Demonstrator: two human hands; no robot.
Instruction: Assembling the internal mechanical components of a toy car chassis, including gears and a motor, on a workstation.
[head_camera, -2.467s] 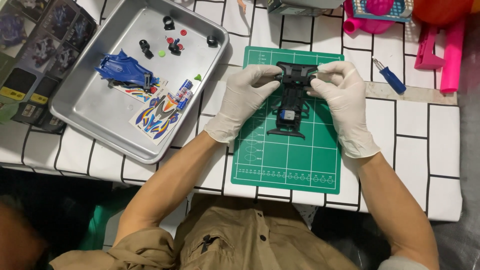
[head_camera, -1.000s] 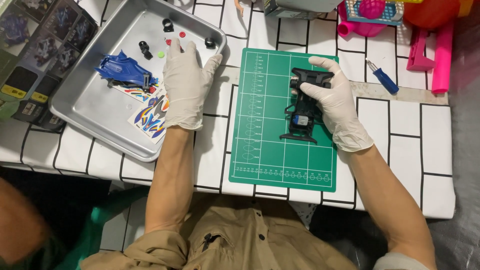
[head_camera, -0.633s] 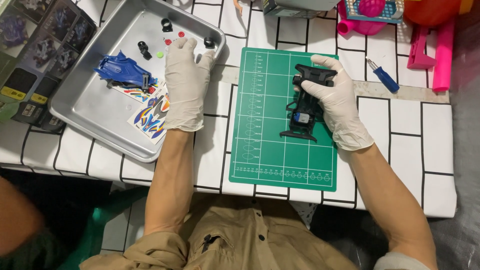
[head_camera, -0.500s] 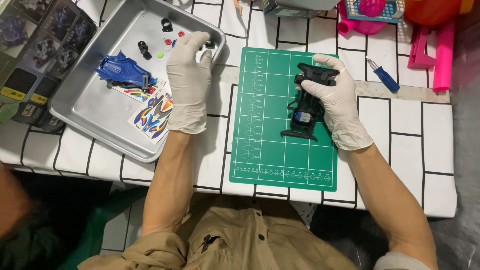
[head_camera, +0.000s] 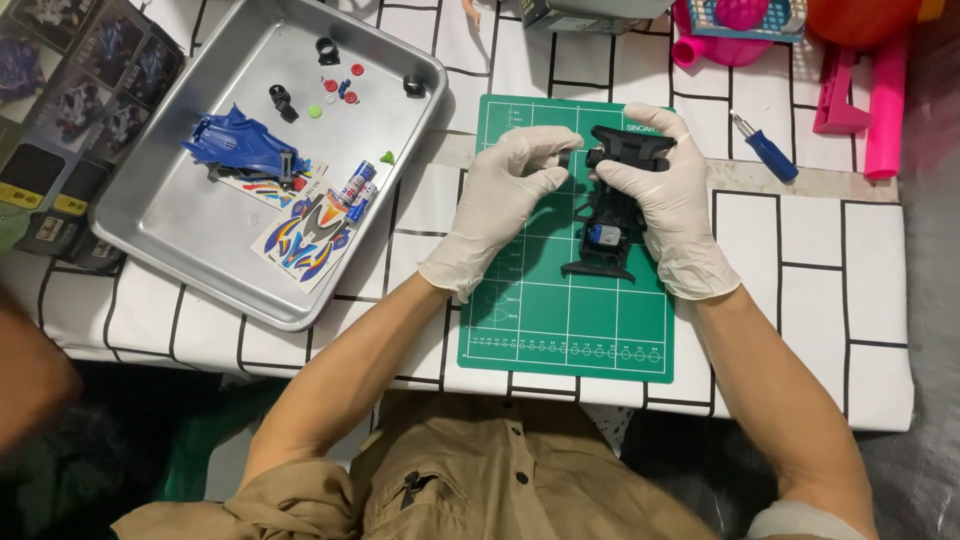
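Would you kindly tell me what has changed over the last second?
The left hand left the metal tray and came back over the green mat, pinching a small black part beside the black toy car frame. The right hand kept holding the frame.

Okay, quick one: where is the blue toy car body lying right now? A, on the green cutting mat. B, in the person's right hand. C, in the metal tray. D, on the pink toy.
C: the blue car body lies in the metal tray, left of the green cutting mat, away from both gloved hands.
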